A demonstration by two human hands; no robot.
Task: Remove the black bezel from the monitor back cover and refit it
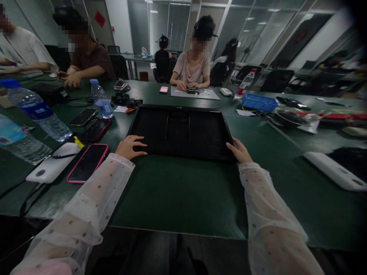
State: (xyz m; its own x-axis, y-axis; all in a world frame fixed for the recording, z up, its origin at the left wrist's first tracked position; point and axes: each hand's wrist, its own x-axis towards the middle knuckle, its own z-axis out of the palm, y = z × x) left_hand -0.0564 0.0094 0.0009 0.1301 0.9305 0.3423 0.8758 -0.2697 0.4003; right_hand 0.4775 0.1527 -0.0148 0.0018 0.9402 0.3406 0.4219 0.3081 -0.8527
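Observation:
In front of me on the green table lies a shallow black plastic monitor back cover (156, 128), its raised rim facing up and two ridges near the middle. My left hand (129, 147) rests at its near left corner, with fingers stretched and spread over the edge. At the near right corner, my right hand (240, 150) grips the rim, the thumb on top and the fingers along the outer side. Sheer white sleeves with dark stars cover both forearms.
To the left are a pink-cased phone (87, 163), a white power bank (54, 162) with cables and several water bottles (40, 110). A blue basket (259, 102) and tools stand back right; a white device (334, 170) lies right. Across the table, a person (192, 68) works on a grey mat (206, 94).

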